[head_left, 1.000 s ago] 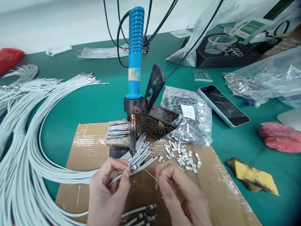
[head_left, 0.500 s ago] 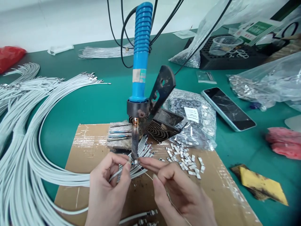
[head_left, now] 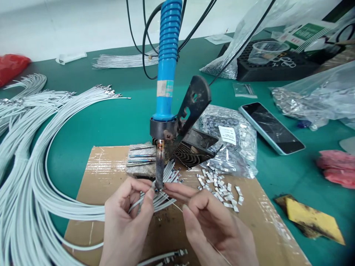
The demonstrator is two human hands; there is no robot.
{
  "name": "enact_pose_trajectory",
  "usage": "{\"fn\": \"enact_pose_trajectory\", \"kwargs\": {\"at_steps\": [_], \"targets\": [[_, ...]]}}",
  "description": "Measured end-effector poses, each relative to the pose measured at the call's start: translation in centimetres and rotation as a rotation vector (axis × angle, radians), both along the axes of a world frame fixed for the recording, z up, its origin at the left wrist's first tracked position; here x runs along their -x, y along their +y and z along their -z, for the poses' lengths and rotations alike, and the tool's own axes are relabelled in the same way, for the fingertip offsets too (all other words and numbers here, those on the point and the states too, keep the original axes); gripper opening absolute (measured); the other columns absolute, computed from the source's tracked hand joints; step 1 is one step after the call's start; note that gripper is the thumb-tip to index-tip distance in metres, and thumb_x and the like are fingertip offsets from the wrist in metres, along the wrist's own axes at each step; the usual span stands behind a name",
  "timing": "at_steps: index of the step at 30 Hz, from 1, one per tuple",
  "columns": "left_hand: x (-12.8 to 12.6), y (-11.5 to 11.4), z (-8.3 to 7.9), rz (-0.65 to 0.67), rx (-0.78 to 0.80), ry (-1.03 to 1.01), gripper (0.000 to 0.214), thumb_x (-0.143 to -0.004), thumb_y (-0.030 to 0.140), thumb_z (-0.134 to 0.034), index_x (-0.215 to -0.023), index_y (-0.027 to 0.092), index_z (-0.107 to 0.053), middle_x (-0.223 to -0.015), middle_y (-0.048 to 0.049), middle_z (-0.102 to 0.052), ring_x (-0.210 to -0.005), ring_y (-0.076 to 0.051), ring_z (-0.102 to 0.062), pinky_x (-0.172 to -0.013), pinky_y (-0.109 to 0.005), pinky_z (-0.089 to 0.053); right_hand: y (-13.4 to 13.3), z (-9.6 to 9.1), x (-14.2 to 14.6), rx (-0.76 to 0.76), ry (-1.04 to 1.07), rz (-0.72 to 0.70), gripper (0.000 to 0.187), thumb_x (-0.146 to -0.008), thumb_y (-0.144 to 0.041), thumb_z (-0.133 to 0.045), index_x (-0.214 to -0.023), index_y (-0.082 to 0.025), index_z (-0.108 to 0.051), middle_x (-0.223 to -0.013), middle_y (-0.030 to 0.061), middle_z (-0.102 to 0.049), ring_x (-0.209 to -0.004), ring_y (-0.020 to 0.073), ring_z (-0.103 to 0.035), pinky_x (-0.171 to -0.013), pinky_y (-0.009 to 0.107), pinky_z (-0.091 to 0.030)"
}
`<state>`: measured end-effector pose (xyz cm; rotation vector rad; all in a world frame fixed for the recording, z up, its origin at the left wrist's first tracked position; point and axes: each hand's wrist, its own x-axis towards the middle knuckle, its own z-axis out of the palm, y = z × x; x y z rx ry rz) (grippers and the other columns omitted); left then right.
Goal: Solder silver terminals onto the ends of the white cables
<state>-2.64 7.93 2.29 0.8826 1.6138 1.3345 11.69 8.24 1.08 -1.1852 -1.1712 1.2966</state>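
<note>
A blue-handled soldering iron [head_left: 168, 66] stands tip down in a black metal holder [head_left: 194, 99]. Close to its dark tip, my left hand [head_left: 127, 220] pinches a white cable [head_left: 135, 205] between thumb and forefinger. My right hand [head_left: 222, 221] has a thin solder wire [head_left: 176, 206] running through it, and its outstretched fingers reach the tip from the right. What sits right under the tip is small and partly hidden by fingertips. Behind the hands, more white cable ends [head_left: 170, 177] lie bundled on the cardboard [head_left: 97, 166].
Small metal pieces [head_left: 222, 188] lie scattered right of the iron, before a clear bag [head_left: 230, 147]. Large bundles of white cable [head_left: 36, 177] cover the left side. To the right are a phone [head_left: 273, 127], a stained yellow sponge [head_left: 313, 218] and pink cloth [head_left: 337, 168].
Very little differs. My right hand sits slightly further right, and the view has shifted a touch. Both hands stay at the iron's tip.
</note>
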Motion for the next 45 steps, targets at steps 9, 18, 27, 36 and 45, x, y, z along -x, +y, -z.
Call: {"fn": "enact_pose_trajectory", "kwargs": {"at_steps": [9, 18, 27, 36, 45], "targets": [[-1.3, 0.1, -0.9, -0.126, 0.018, -0.049, 0.013, -0.073, 0.011, -0.076, -0.065, 0.019, -0.071, -0.076, 0.0002, -0.077, -0.064, -0.009, -0.069, -0.061, -0.011, -0.052, 0.2, -0.2, -0.2, -0.009, -0.017, 0.015, 0.025, -0.095, -0.027, -0.063, -0.071, -0.025, -0.059, -0.113, 0.0076, -0.081, -0.101, 0.0239, -0.079, -0.090, 0.030, -0.062], [-1.1, 0.1, -0.8, -0.123, 0.020, -0.045, 0.012, -0.073, 0.011, -0.077, -0.065, 0.019, -0.071, -0.076, -0.0016, -0.078, -0.064, -0.012, -0.069, -0.059, -0.014, -0.053, 0.1, -0.1, -0.3, -0.001, -0.024, 0.004, 0.024, -0.096, -0.027, -0.063, -0.072, -0.025, -0.060, -0.115, 0.0054, -0.081, -0.104, 0.0213, -0.078, -0.091, 0.025, -0.061], [-1.1, 0.1, -0.9, -0.129, 0.033, -0.032, 0.011, -0.072, 0.013, -0.077, -0.065, 0.019, -0.070, -0.076, -0.0017, -0.078, -0.065, -0.012, -0.069, -0.060, -0.015, -0.054, 0.2, -0.2, -0.3, -0.012, -0.038, 0.007, 0.027, -0.096, -0.032, -0.063, -0.070, -0.024, -0.059, -0.114, 0.0081, -0.081, -0.102, 0.0240, -0.079, -0.092, 0.029, -0.062], [-1.0, 0.1, -0.8, -0.113, 0.028, 0.001, 0.010, -0.072, 0.016, -0.077, -0.065, 0.019, -0.070, -0.077, -0.0036, -0.078, -0.064, -0.013, -0.068, -0.058, -0.017, -0.053, 0.1, -0.2, -0.3, 0.001, -0.042, -0.001, 0.025, -0.096, -0.030, -0.063, -0.071, -0.024, -0.058, -0.116, 0.0091, -0.080, -0.103, 0.0240, -0.078, -0.091, 0.031, -0.062], [-0.9, 0.1, -0.8, -0.118, 0.010, -0.007, 0.011, -0.072, 0.013, -0.076, -0.065, 0.019, -0.071, -0.076, -0.0013, -0.078, -0.065, -0.012, -0.069, -0.060, -0.014, -0.052, 0.3, -0.5, 0.0, -0.007, -0.012, 0.007, 0.026, -0.095, -0.029, -0.064, -0.070, -0.024, -0.061, -0.113, 0.0096, -0.081, -0.101, 0.0237, -0.079, -0.088, 0.029, -0.063]]}}
